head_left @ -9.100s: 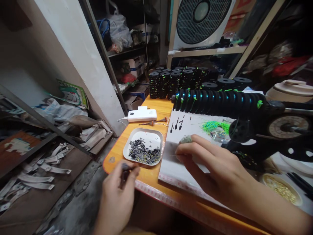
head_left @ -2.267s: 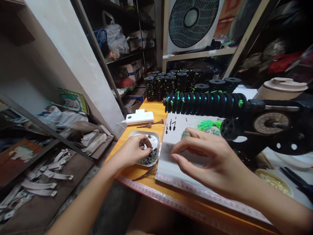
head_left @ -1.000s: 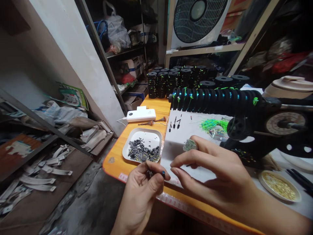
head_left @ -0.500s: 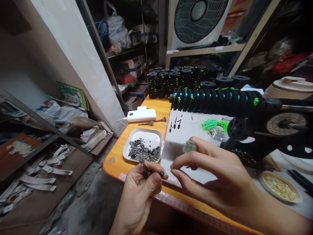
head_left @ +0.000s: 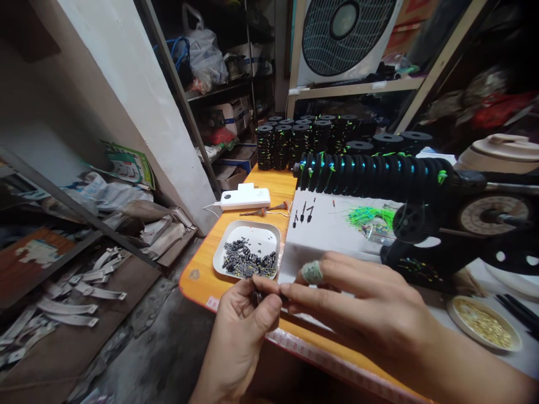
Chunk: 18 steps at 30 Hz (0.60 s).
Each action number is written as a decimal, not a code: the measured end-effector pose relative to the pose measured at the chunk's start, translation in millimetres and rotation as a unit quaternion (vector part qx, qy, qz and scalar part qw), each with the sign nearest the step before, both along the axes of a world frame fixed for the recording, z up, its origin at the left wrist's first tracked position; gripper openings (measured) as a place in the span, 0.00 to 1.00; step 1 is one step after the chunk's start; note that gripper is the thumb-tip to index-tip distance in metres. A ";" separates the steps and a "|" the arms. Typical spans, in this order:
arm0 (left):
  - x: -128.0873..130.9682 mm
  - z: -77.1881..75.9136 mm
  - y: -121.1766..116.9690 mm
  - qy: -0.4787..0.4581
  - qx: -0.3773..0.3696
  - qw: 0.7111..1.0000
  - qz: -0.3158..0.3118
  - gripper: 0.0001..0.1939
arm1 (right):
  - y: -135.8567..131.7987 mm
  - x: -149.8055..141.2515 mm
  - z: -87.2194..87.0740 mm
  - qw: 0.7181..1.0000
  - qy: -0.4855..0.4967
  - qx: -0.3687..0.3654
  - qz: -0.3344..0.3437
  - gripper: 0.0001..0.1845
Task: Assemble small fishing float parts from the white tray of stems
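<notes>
Low over the table's front edge, my left hand (head_left: pixel 248 325) is closed, pinching small dark parts (head_left: pixel 257 294) between thumb and fingers; their kind does not show. My right hand (head_left: pixel 357 297) has its fingertips pressed together against the left fingertips, and what they grip is hidden. A greenish-grey wrap (head_left: pixel 312 272) covers one right finger. Just beyond my left hand, a white tray (head_left: pixel 223 235) holds many small black and grey pieces (head_left: pixel 248 258), some with yellow.
A black machine (head_left: pixel 421 219) carries a ribbed roll (head_left: pixel 370 174) with green and blue strands. Green strands (head_left: pixel 370 216) lie below it. Also on the table are a white power strip (head_left: pixel 245 198), black spools (head_left: pixel 283 148) and a dish (head_left: pixel 514 339) of gold bits.
My right hand has moved left, and its fingertips now meet those of my left hand. The blue-tipped dark piece seen in my left hand is now covered.
</notes>
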State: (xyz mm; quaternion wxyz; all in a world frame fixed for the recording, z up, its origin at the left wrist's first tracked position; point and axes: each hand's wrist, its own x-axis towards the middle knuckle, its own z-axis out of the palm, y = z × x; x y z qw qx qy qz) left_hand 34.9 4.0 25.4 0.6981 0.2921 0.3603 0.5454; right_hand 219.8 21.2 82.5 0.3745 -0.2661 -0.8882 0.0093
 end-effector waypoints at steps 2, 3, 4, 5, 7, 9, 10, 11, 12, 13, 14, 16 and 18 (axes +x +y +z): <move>0.0 0.2 2.1 0.009 0.011 1.000 -0.001 0.09 | -1.8 0.4 0.1 0.999 -0.031 0.028 -0.003 0.15; 0.4 0.7 3.0 0.016 0.020 1.000 0.004 0.09 | -2.5 0.0 -0.4 0.999 -0.033 0.031 -0.007 0.15; 1.1 1.4 3.7 0.021 0.029 0.999 0.011 0.08 | -2.9 -0.8 -1.4 0.999 -0.028 0.025 -0.010 0.15; 2.0 1.7 3.9 0.024 0.040 0.999 0.021 0.08 | -3.0 -1.9 -2.5 1.000 -0.016 0.014 -0.013 0.15; 4.4 1.0 3.4 0.031 0.063 0.997 0.044 0.09 | -2.2 -4.2 -4.7 1.000 0.017 -0.020 -0.017 0.13; 6.9 -2.2 2.1 0.042 0.099 0.992 0.069 0.08 | -0.8 -6.0 -5.5 0.997 0.058 -0.057 -0.009 0.10; 8.1 -4.4 1.5 0.052 0.129 0.987 0.081 0.07 | -0.3 -6.4 -5.1 0.994 0.080 -0.075 -0.002 0.09; 9.2 -6.5 1.1 0.064 0.166 0.979 0.095 0.05 | -0.1 -6.6 -4.3 0.991 0.096 -0.095 0.005 0.08; 10.1 -8.2 0.9 0.077 0.206 0.969 0.108 0.05 | 0.0 -6.5 -3.1 0.988 0.106 -0.115 0.011 0.07; 11.0 -9.2 0.8 0.089 0.241 0.959 0.120 0.06 | -0.2 -6.2 -1.7 0.985 0.110 -0.134 0.016 0.07; 11.8 -9.2 0.8 0.099 0.267 0.950 0.129 0.07 | -0.5 -5.7 -0.4 0.983 0.107 -0.151 0.017 0.06; 13.0 -6.5 0.5 0.097 0.280 0.944 0.143 0.07 | -1.0 -5.1 0.7 0.983 0.088 -0.160 0.012 0.07; 13.7 -1.8 -0.5 0.042 0.258 0.957 0.122 0.05 | -0.4 -5.4 -1.5 0.990 0.052 -0.134 0.005 0.07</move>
